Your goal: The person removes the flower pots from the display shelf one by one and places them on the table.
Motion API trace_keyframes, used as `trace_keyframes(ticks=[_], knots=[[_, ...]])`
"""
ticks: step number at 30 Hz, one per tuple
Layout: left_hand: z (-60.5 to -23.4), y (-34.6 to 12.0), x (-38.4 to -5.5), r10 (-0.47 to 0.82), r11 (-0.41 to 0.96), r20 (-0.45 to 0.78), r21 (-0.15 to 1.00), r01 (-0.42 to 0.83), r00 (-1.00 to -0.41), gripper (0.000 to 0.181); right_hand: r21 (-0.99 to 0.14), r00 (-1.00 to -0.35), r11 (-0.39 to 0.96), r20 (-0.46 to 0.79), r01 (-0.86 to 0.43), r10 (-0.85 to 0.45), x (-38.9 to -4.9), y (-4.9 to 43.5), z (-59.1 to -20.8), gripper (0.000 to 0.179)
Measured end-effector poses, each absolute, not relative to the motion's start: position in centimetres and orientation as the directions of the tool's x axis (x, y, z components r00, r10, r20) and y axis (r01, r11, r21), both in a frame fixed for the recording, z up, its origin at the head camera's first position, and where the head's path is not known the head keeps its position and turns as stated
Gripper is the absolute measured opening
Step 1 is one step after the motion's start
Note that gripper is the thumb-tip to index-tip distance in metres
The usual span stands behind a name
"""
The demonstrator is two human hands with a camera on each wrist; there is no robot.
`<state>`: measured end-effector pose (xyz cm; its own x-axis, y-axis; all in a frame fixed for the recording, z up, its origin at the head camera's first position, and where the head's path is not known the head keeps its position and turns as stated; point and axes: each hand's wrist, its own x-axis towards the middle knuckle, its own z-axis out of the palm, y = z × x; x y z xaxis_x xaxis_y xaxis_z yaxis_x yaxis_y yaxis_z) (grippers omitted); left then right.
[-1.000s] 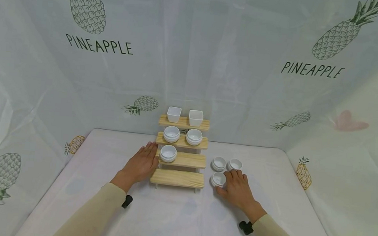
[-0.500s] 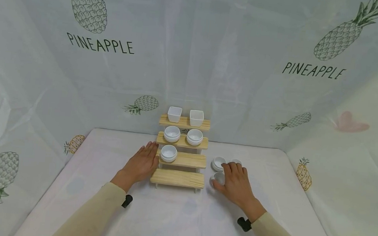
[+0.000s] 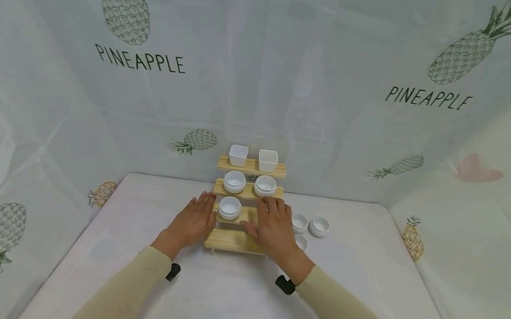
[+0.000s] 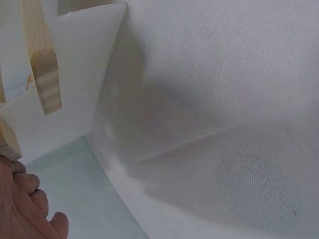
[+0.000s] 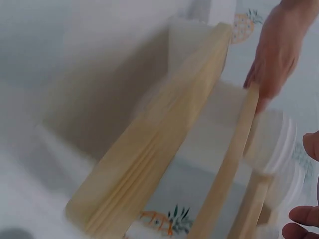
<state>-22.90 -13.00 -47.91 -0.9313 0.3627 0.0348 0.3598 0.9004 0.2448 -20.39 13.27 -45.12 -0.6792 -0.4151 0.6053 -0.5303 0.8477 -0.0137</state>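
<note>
Shelving (image 3: 230, 240) in four stepped boards is standing between the two hands, its long axis running left to right. At its left side, the left hand (image 3: 190, 220) is resting open, fingers lying straight and touching the ends of the wood. From the front right, the right hand (image 3: 275, 228) is reaching over the right half of the third board (image 3: 248, 213) from the top; its thumb and fingers are curving apart, but its back is hiding whatever may be underneath, so I cannot tell whether it is gripping anything.

On that same board, a round white bowl (image 3: 230, 208) is sitting near the left end, bare wood showing between it and the right hand. The move seems to be turning on this sideways gap, with the right hand lining up just below the right-hand bowl (image 3: 265, 185) of the board above. Three more bowls (image 3: 319, 226) are standing on the counter (image 3: 355, 269) to the right, two of them partly hiding behind the right hand, the nearer one.
</note>
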Motion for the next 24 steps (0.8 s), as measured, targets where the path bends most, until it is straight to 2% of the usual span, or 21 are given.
trace_keyframes(ticks=[6,16,24], knots=[[-47.8,-13.2,-22.8,0.372,0.891,0.038,0.267,0.368,-0.928,0.064,0.019,-0.634,0.841,0.647,-0.541,-0.423,-21.4,9.5,-45.8,0.062],[-48.4,-13.2,-23.2,0.379,0.887,0.049,0.264,0.378,-0.924,0.065,0.026,-0.7,0.872,0.585,-0.489,-0.41,-21.9,8.1,-46.5,0.067],[-48.3,-13.4,-23.0,0.374,0.887,0.068,0.264,0.378,-0.925,0.063,0.013,-0.707,0.871,0.578,-0.492,-0.408,-21.9,8.0,-46.3,0.07]])
